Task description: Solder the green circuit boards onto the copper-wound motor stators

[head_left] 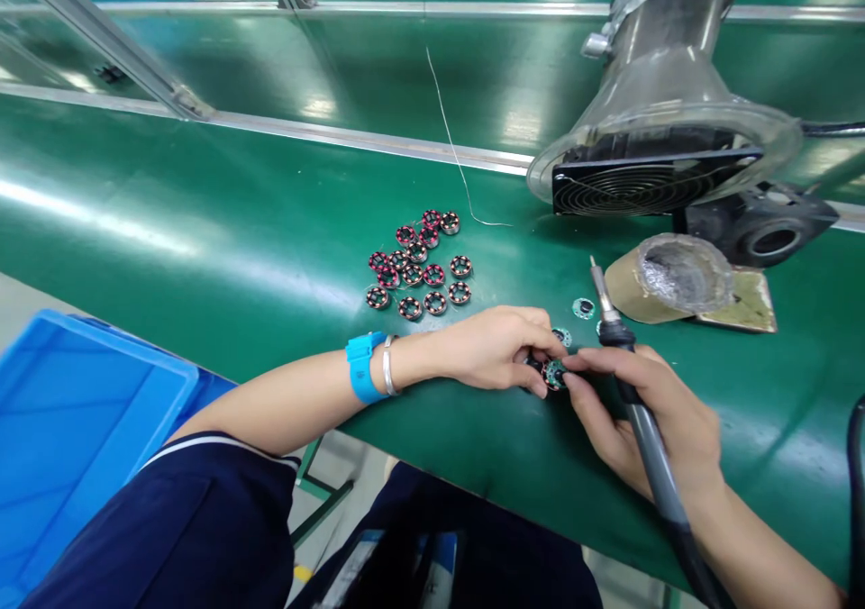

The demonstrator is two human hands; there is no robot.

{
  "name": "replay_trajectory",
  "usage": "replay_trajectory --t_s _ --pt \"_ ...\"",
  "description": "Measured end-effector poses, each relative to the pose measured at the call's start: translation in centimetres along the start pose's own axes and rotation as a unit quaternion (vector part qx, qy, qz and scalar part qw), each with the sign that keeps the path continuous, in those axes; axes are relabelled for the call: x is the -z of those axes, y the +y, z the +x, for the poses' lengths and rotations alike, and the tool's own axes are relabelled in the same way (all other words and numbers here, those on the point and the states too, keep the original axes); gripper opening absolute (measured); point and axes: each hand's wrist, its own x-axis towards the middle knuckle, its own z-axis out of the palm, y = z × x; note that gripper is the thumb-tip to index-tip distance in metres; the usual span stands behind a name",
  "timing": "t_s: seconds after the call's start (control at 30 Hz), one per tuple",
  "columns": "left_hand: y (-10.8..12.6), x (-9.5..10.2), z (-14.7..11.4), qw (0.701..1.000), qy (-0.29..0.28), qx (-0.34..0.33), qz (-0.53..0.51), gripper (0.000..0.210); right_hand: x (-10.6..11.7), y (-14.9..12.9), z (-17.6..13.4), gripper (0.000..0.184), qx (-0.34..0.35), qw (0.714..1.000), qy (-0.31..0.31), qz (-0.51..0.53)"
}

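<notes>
Your left hand (496,348) has its fingers curled narrow around a dark wound ring (537,365), most of which they hide. At their tips sits a small green circuit board (555,374), up against that ring, with a little copper showing at its edge. Your right hand (666,411) comes in from the other side: its thumb and index finger are nearly together, their tips at the board's near edge. The same hand carries the soldering iron (649,442), its handle lying across your fingers and its metal tip pointing away from you, beyond the fingertips and clear of the board.

Just past your left fingertips, a loose board (560,336) lies on the table (284,231), partly behind them; another loose disc (583,309) is a bit farther off, beside the iron's tip. To the left of your left fingers and farther out is a cluster of wound rings (412,274), some reddish, some copper-toned. Beyond that cluster, a thin wire (450,131) rises from the table in a bend. Out past your right fingers stand a foil-lined cup (628,285) and, higher up, a clear hood (676,95) with a black fan grille (628,186).
</notes>
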Motion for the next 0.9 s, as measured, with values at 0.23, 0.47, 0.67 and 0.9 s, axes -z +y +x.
replay_trajectory --t_s 0.23,0.47,0.67,0.9 --pt "0.8 -0.7 -2.0 0.995 0.074 0.016 -0.071 0.011 -0.1 -0.1 0.1 0.043 -0.004 1.000 -0.012 0.026" --pt "1.6 -1.4 -1.7 0.982 0.092 0.127 -0.109 0.023 -0.2 -0.2 0.0 0.048 0.033 0.999 0.002 0.010" --pt "1.6 -1.2 -1.7 0.977 0.091 0.153 -0.116 0.022 0.0 0.0 -0.3 0.054 0.070 0.997 -0.020 0.006" --pt "1.8 -1.3 -2.0 0.978 0.105 0.140 -0.114 0.006 0.3 0.1 -0.1 0.041 0.090 0.994 -0.052 -0.018"
